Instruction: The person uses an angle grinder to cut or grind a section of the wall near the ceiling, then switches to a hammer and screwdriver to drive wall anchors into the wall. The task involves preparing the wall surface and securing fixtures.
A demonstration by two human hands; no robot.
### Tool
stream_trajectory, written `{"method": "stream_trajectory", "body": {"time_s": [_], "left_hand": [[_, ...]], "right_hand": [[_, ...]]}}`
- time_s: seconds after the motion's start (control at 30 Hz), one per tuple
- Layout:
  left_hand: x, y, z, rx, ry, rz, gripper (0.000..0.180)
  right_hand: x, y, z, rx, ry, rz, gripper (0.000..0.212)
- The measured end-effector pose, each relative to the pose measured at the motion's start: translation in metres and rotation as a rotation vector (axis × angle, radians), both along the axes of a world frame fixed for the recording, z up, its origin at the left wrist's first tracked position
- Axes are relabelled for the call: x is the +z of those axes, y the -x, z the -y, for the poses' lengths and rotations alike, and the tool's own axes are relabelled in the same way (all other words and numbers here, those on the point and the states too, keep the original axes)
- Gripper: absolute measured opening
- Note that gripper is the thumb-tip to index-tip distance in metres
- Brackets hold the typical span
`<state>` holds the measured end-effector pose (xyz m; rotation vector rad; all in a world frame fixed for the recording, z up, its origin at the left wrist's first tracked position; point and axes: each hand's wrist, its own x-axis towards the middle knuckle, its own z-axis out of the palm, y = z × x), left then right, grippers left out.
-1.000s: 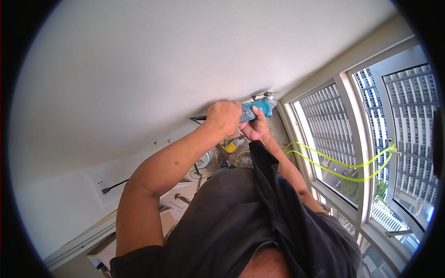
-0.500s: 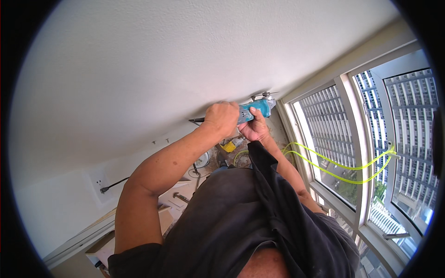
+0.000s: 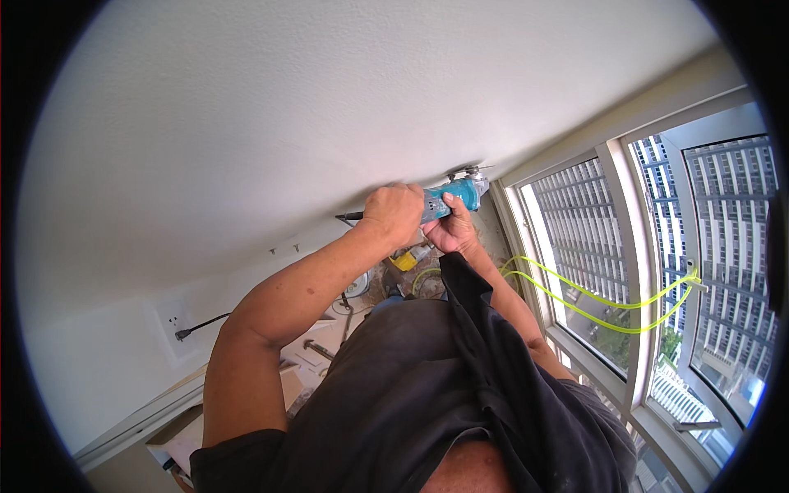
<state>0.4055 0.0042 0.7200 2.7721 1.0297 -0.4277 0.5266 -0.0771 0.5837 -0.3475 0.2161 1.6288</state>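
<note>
Both my hands hold a teal angle grinder [image 3: 462,194] against the white wall [image 3: 329,107], close to the corner by the window. My left hand [image 3: 394,212] is wrapped round the rear of its body, where a black cord comes out. Farther forward, my right hand [image 3: 451,228] grips the body from below, its thumb lying along the side. The grinder's metal head and thin disc [image 3: 472,170] sit at the wall's surface; whether the disc cuts into it I cannot tell.
Yellow-green hoses [image 3: 592,306] run from the floor to the window frame [image 3: 629,238] on the right. A yellow tool [image 3: 406,260] lies on the dusty floor below. At left a black plug [image 3: 182,334] sits at a wall socket [image 3: 172,319]. A hammer-like tool [image 3: 318,349] lies lower down.
My hands and the grinder stay almost in place at the wall. The surroundings shift slightly in the picture.
</note>
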Motion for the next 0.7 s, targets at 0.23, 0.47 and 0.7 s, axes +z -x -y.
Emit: {"method": "stream_trajectory", "body": {"time_s": [0.23,0.47,0.7], "left_hand": [[-0.001,0.001,0.0,-0.017,-0.009,0.014,0.038],[-0.012,0.004,-0.001,-0.027,-0.044,0.078,0.037],[0.003,-0.001,-0.002,-0.004,0.036,-0.018,0.036]], "right_hand": [[0.001,-0.001,-0.001,0.017,0.008,-0.004,0.058],[-0.01,0.0,-0.003,-0.011,-0.002,-0.024,0.053],[-0.008,0.001,-0.003,-0.036,-0.022,-0.035,0.05]]}}
